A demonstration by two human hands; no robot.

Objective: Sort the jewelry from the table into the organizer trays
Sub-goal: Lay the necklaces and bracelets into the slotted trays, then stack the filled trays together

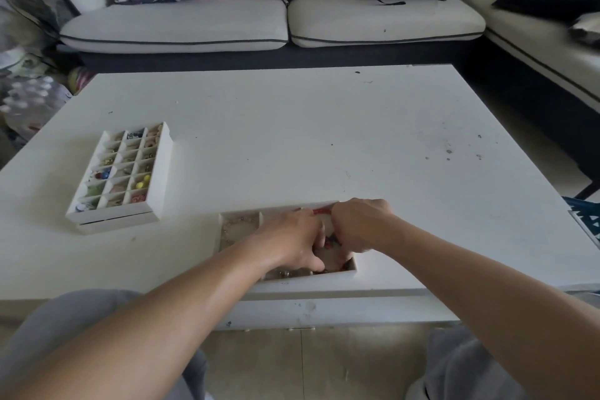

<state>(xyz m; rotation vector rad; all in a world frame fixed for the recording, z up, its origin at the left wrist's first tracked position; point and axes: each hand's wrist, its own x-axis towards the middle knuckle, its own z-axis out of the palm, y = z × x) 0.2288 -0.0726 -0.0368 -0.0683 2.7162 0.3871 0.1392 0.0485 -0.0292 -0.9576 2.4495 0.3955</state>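
So it's a white coffee table (324, 140) with two organizer trays on it. The one off to the left, the small-compartment tray (161, 172), has a grid of little cells with bits in them: yellow beads, a blue one, some brownish stuff too small to make out. The near tray (324, 278) sits at the table's front edge with bigger sections, and a thin beaded chain (232, 227) lies in its left one. Both hands are down in that tray, left hand (292, 237) and right hand (360, 224) nearly touching, fingers curled. A red piece (321, 212) peeks out between them; can't tell who's pinching it. Cream sofa (276, 23) behind.
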